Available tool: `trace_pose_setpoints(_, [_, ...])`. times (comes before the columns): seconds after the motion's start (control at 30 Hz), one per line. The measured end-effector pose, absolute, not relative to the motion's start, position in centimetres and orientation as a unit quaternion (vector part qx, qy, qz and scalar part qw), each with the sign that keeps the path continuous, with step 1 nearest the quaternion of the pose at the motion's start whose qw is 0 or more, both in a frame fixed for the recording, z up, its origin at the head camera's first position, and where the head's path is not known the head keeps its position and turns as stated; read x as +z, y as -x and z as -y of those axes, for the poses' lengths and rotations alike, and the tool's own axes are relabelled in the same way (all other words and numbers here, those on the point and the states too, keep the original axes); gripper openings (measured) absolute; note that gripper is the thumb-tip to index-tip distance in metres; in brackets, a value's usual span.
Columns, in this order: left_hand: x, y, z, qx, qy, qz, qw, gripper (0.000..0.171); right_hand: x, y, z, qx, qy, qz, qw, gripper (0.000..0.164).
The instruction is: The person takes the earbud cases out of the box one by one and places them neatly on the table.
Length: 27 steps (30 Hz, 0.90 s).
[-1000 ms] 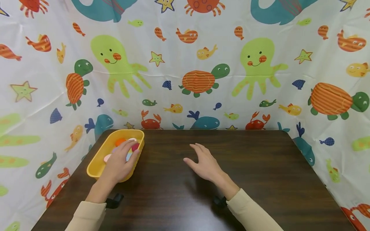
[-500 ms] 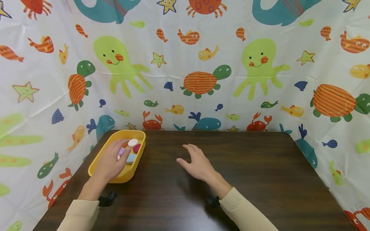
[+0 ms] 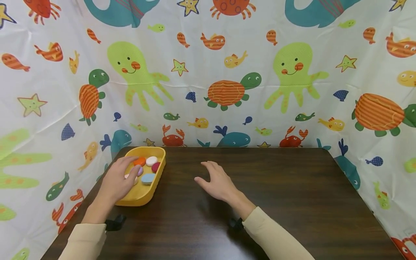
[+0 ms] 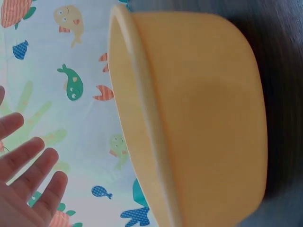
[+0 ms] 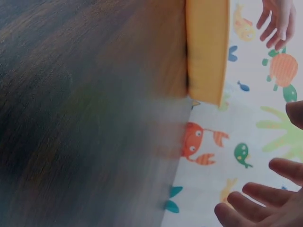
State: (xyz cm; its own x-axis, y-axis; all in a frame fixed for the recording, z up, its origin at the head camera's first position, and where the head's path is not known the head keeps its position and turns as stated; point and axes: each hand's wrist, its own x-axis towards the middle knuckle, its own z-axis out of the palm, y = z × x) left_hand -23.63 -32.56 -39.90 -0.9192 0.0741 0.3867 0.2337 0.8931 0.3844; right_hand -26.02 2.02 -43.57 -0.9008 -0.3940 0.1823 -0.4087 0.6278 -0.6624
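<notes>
A yellow plastic basket stands at the table's far left. Inside it lie smooth rounded pieces: an orange one, a white one, a dark red one, a light blue one, a purple one and a pale pink one, partly covered by fingers. Over the basket's left side hovers my left hand, fingers spread and relaxed, holding nothing. In the left wrist view its fingers are apart from the basket's rim. My right hand hangs above the table's middle, relaxed, with nothing in it.
The dark wooden table stretches to the right of the basket. A white curtain printed with sea animals hangs behind the table and along both sides. Each wrist wears a dark strap device.
My left hand has drawn back leftward across the basket, uncovering more of the pieces. My right hand has drifted slightly left. The view has shifted a little.
</notes>
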Motion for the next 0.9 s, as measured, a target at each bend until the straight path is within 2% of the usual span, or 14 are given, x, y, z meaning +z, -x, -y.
trace_pose_setpoints(0.23, [-39.9,23.8,34.3,-0.215,0.058,0.961,0.161,0.055,-43.6,26.3,-1.1,0.375,-0.226,0.899,0.005,0.068])
trace_pose_setpoints(0.6, [-41.2,24.2,36.6,-0.259,0.053,0.950,0.165,0.051,-43.5,26.3,0.3,0.363,-0.229,0.903,0.005,0.066])
trace_pose_setpoints(0.77, [-41.7,24.4,37.9,-0.266,0.064,0.944,0.186,0.043,-43.7,26.5,1.0,0.363,-0.234,0.902,0.001,0.065])
trace_pose_setpoints(0.9, [-42.2,24.7,38.8,-0.272,0.044,0.945,0.178,0.046,-44.0,26.7,1.4,0.362,-0.235,0.902,-0.004,0.064])
